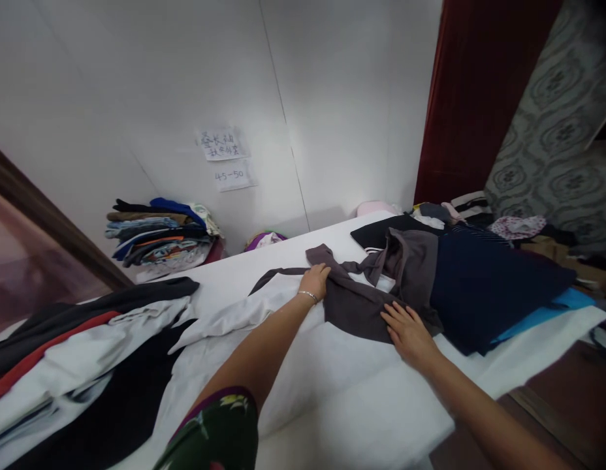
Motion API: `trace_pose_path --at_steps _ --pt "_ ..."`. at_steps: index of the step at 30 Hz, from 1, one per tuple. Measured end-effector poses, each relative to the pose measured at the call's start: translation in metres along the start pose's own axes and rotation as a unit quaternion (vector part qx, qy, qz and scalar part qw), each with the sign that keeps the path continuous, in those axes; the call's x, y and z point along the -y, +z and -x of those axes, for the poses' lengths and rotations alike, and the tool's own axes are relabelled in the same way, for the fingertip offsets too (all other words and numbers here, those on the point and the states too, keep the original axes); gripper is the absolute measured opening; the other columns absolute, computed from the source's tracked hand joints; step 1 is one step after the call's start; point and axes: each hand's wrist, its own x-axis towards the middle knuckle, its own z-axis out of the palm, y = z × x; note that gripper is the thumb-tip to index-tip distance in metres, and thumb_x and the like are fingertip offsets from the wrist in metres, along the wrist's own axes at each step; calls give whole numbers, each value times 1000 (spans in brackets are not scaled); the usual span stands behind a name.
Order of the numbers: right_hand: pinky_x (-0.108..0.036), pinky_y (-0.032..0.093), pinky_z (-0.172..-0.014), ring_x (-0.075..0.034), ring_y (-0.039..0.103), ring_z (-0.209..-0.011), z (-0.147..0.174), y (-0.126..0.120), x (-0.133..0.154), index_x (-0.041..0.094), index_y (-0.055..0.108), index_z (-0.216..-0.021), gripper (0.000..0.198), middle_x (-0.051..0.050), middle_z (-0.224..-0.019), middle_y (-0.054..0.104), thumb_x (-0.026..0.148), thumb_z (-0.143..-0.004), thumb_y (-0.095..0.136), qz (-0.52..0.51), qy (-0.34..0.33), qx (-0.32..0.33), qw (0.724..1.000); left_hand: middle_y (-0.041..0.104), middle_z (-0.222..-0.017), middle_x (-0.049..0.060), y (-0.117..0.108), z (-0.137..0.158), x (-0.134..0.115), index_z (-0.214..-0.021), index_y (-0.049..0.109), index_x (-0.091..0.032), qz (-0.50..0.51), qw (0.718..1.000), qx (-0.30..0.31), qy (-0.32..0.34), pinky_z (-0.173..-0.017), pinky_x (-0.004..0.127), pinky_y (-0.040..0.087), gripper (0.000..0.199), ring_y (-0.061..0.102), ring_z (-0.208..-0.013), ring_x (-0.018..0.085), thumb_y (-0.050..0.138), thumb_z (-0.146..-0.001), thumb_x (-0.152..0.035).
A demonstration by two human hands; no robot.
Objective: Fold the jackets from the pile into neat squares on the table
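A dark grey-brown hooded top, partly white, lies spread on the white-covered table, its hood to the right. My left hand, with a bracelet at the wrist, is closed on the dark fabric near a sleeve end; its fingertips are partly hidden. Flat on the lower dark part rests my right hand, its fingers apart. White fabric reaches left beneath my left forearm; where it joins the top I cannot tell.
At left lie loose black, red and white garments. A tall folded clothes stack stands by the wall. Navy clothing over a blue piece lies at right, with more clothes behind. Handwritten paper signs hang on the wall.
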Motion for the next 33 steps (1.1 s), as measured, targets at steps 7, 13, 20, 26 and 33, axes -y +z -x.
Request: trace_pose_path --at_steps 7,13,20,26,33 --pt "-50 29 -109 -25 37 -135 0 -3 1 23 56 -131 44 -6 -142 47 22 -90 38 6 -2 20 1000 50 -139 12 15 -43 16 -117 62 -21 -39 999 26 9 -97 47 39 41 42 -127 28 40 -84 -8" --pt "-50 27 -110 -26 34 -137 -1 -8 2 23 51 -135 45 -6 -146 42 36 -94 39 7 2 44 999 62 -122 11 -6 -67 25 -101 66 -19 -62 998 17 5 -96 39 38 29 50 -117 25 42 -87 -13" --pt "-50 27 -110 -26 32 -138 -3 -11 4 22 50 -136 46 -7 -147 40 36 -94 38 12 0 52 999 62 -105 15 -89 -71 24 -104 60 -13 -113 992 -49 9 -97 42 32 27 55 -102 25 39 -86 -12" --pt "-49 26 -111 -26 29 -139 -3 -14 6 19 51 -136 46 -8 -148 38 35 -94 39 21 2 57 998 58 -101 12 -152 -9 -2 -100 58 -16 -197 971 -92 99 -72 34 41 24 55 -94 24 37 -89 -15" --pt "-48 24 -112 -27 30 -139 -4 -16 8 17 53 -134 45 -8 -147 41 34 -94 39 43 10 72 996 58 -106 8 -176 82 -11 -115 53 -21 -222 957 58 177 -56 27 40 33 59 -82 18 37 -88 -10"
